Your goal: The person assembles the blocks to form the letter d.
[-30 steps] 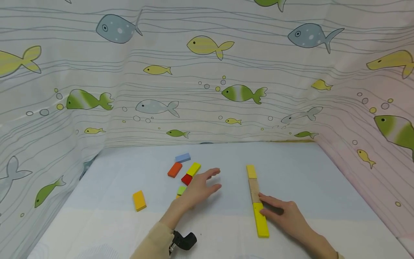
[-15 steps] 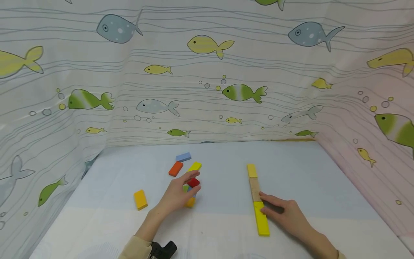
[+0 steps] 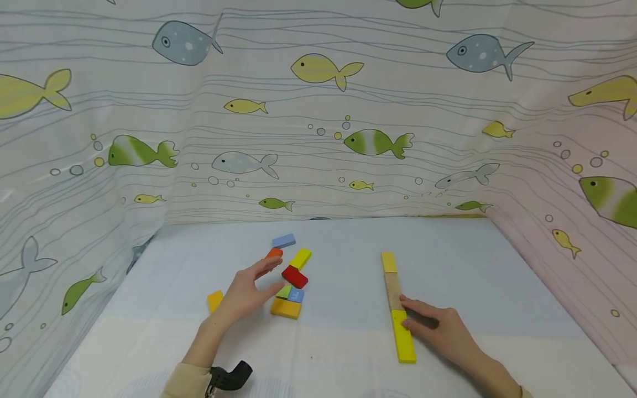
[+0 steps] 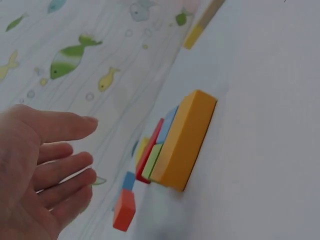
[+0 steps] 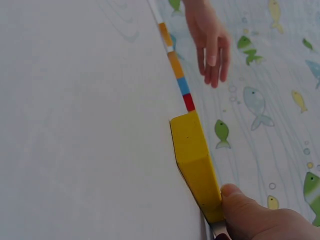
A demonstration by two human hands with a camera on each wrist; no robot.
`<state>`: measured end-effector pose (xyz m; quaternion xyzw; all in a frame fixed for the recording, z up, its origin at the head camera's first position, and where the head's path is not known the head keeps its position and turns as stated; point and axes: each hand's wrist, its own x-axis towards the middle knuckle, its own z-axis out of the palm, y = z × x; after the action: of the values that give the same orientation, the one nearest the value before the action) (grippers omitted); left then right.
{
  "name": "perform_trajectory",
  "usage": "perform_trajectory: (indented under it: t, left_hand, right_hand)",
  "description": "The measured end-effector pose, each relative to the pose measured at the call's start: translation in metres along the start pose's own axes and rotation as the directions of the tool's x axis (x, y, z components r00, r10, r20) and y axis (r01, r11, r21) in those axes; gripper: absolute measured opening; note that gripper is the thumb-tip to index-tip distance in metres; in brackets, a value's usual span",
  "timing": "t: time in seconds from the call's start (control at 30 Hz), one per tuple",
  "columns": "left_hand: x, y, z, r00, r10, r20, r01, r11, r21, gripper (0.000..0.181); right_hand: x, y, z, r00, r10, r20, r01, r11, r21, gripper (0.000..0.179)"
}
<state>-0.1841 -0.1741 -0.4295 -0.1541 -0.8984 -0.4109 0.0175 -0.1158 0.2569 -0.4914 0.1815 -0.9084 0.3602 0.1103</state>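
Note:
My left hand (image 3: 249, 293) hovers over the left cluster of wooden blocks, fingers spread and holding nothing. By its fingertips lie a red block (image 3: 296, 277), a green block (image 3: 284, 292) and a blue block (image 3: 296, 295), with a long orange block (image 4: 187, 137) along their near side. An orange-red block (image 3: 275, 252) is partly covered by this hand. On the right, a straight row joins a small yellow block (image 3: 389, 262), a plain wood block (image 3: 392, 292) and a longer yellow block (image 3: 403, 344). My right hand (image 3: 448, 334) touches the row's right side with thumb and forefinger.
Farther back lie a yellow block (image 3: 301, 258) and a light-blue block (image 3: 283, 240). Behind the left wrist, another orange block (image 3: 214, 300) is partly hidden. Fish-printed cloth (image 3: 308, 127) encloses the white table (image 3: 343, 354) at the back and sides.
My left hand has drawn back leftward across the cluster, uncovering the red, green, blue and orange blocks. My right hand stays at the row.

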Motion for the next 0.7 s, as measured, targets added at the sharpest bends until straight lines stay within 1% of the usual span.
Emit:
perform_trajectory:
  t: [0.1,0.23,0.4,0.47,0.57,0.7]
  left_hand:
    - [0.000,-0.008,-0.010,1.000,-0.001,-0.004,0.001,1.000,0.016,0.056]
    - [-0.002,-0.020,-0.023,1.000,-0.025,0.001,0.025,0.999,0.028,0.057]
    - [-0.006,-0.031,-0.041,0.999,-0.041,0.023,0.039,0.998,0.059,0.061]
    - [-0.008,-0.034,-0.050,0.998,-0.062,0.032,0.060,0.996,0.068,0.062]
    - [-0.011,-0.040,-0.062,0.993,-0.112,0.035,0.110,0.991,0.071,0.064]
    - [-0.017,-0.049,-0.073,0.986,-0.154,0.056,0.152,0.987,0.051,0.067]
  right_hand:
    - [-0.001,0.000,0.000,1.000,0.010,0.004,-0.010,1.000,-0.001,0.046]
    - [-0.001,0.000,0.000,1.000,0.013,0.005,-0.013,1.000,-0.002,0.047]
    - [-0.001,0.003,0.001,1.000,0.007,0.002,-0.007,1.000,0.004,0.047]
    - [-0.001,0.004,0.001,1.000,0.003,0.000,-0.003,1.000,0.005,0.047]
    - [-0.001,0.004,0.002,1.000,0.000,-0.003,0.000,1.000,0.006,0.047]
    - [-0.001,0.004,0.002,1.000,0.004,-0.003,-0.004,1.000,0.008,0.046]
